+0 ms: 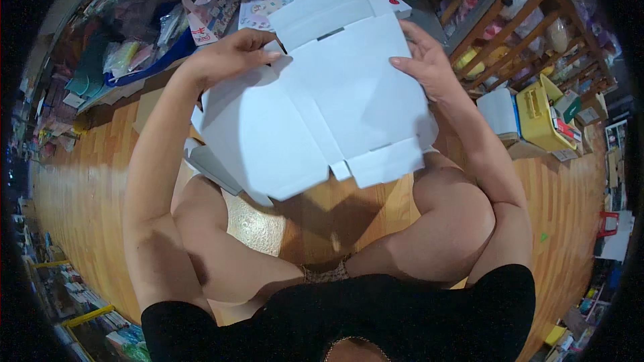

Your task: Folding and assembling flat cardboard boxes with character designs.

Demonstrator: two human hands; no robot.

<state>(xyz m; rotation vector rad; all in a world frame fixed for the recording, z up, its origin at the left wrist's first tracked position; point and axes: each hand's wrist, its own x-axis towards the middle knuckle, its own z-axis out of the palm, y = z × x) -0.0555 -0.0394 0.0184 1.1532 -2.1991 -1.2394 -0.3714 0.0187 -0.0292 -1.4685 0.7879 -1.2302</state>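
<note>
A white cardboard box blank (355, 84), partly unfolded with creased panels and flaps, is held up in front of me. Its long crease runs down the middle, and small tabs stick out along the lower edge. The fingers of my left hand (231, 57) are curled on its upper left side, by a small flap at the fold. On the upper right edge my right hand (428, 64) grips it, thumb on the near face and the other fingers partly hidden behind. Another folded panel (213, 169) shows below at the left.
Beyond the blank stands a low table with a printed flat box (265, 3) and a pink patterned paper piece (204, 17). A blue tray (151, 53) of packets lies left; a yellow bin (540, 117) and a wooden slatted rack (530, 17) stand right. Wooden floor (87, 194) surrounds me.
</note>
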